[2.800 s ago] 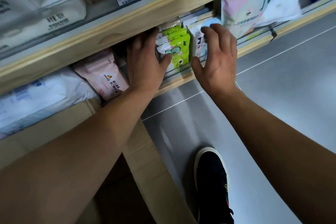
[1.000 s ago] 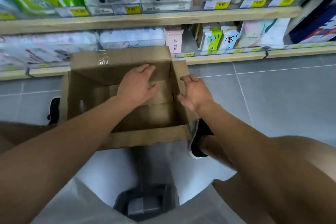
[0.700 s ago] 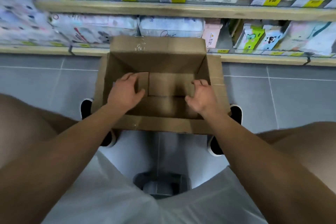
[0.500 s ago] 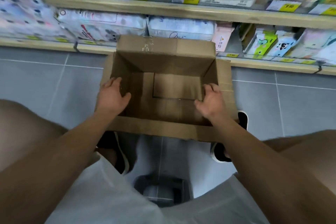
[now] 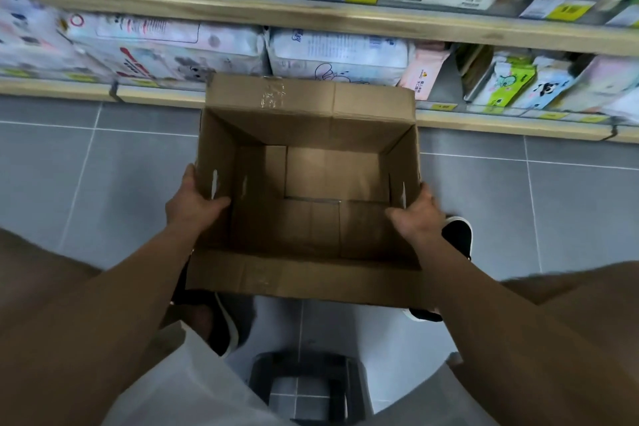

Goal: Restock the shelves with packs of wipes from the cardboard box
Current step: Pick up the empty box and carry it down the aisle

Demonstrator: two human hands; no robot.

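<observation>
Two hands are on the cardboard box (image 5: 311, 197), one on each side wall. The left hand (image 5: 192, 206) grips the left wall, thumb hooked over the rim into the inside; the right hand (image 5: 416, 214) does the same on the right wall, thumb inside and fingers wrapped round the outside. The box sits open-topped on the grey tiled floor (image 5: 518, 211), its far flap up against the front edge of the bottom shelf (image 5: 501, 126), between the person's black shoes.

And the box looks empty: only bare cardboard bottom flaps show, with no packs of wipes inside. The wipes are on the shelves instead. A green pack (image 5: 508, 85) stands upright toward the right end of the bottom shelf, with a blue-and-white pack (image 5: 546, 88) just beside it and a pink pack (image 5: 423, 69) further left, near the box's far right corner. Larger white packs fill the upper shelf (image 5: 311, 15) behind yellow price tags.

Judging by that bare interior, the restocking appears finished or close to it, and the step in hand is dealing with the empty box. The next move likely calls for an even lift with both hands, keeping the far flap from snagging the shelf edge.
</observation>
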